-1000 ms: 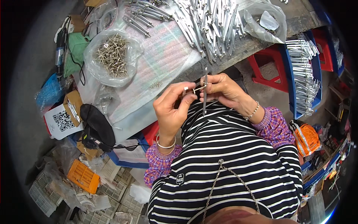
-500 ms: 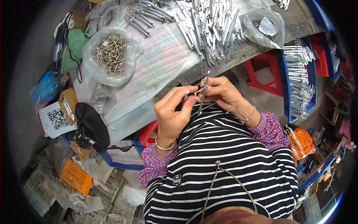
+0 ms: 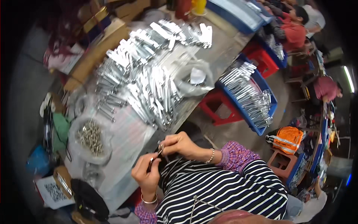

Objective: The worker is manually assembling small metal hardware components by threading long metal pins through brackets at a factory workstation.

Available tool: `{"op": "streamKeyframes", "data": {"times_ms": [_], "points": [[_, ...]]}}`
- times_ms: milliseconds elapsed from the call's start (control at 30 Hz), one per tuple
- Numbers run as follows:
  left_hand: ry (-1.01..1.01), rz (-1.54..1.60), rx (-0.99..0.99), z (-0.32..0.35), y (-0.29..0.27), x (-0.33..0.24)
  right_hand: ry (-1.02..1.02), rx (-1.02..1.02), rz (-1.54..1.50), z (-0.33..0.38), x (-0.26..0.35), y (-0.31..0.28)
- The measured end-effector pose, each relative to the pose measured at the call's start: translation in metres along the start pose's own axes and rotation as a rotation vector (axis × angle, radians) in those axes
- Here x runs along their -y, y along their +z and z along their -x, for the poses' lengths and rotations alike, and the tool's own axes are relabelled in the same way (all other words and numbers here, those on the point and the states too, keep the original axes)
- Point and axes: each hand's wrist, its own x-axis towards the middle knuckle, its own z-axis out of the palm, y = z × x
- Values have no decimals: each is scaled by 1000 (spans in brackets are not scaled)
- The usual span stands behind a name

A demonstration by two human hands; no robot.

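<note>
Metalwork [image 3: 161, 148], thin and blurred, is pinched by the right hand [image 3: 181, 145], thumb and fingertips set close, near the edge of the table [image 3: 220, 43]. The left hand [image 3: 146, 173] is held just beside it, fingers narrowed; what is gripped there cannot be told. Silver bars [image 3: 156, 95] are heaped beyond; pins [image 3: 90, 137] are gathered in a clear plastic bag [image 3: 107, 151].

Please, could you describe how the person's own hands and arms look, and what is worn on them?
The left hand and the right hand are bare, without gloves. A pale, smooth bangle is worn on the left, a pale beaded bracelet on the right. The checked sleeves are mainly purple and gathered near the wrists.
</note>
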Motion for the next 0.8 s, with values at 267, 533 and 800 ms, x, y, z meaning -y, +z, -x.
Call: {"op": "streamKeyframes", "data": {"times_ms": [267,533,800], "points": [[-101,114,-12,9,2,7,-98,-4,74,7,-1,0],[64,30,-15,9,7,8,99,22,-98,6,-1,-7],[-217,333,-24,17,5,16,27,31,-26,9,-5,-2]]}}
